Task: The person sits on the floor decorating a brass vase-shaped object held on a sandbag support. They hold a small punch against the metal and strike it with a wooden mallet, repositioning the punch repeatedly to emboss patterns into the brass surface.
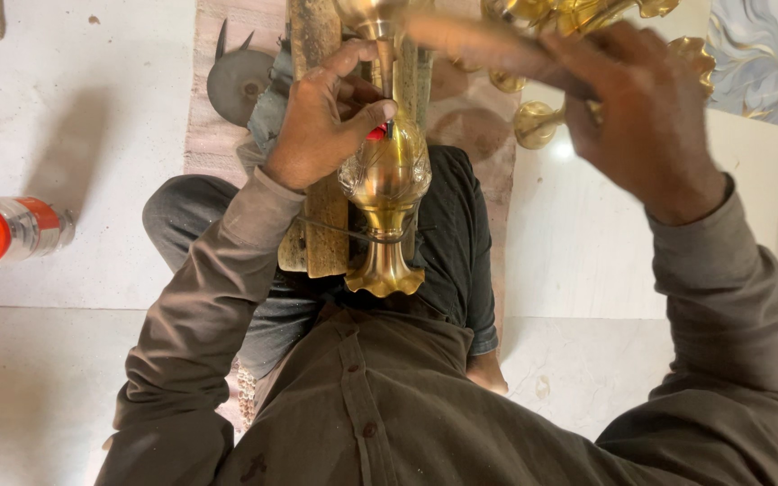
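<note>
While left hand [321, 117] grip pinches red-tipped tool [377, 132] against fluted brass vase [386, 175], right hand [646, 117] clasps blurred wooden stick [488, 47].

pale floor [92, 117] bears a red-capped jar [6, 232] and brass pieces [538, 121].

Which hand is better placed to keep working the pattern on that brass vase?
Probably the left hand: its fingers already pinch a small tool against the vase. The right hand is raised off to the side, holding a blurred wooden stick.

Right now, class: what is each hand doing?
Left hand: closed, pinching a small tool against the brass vase.
Right hand: closed on a blurred wooden stick.
</note>
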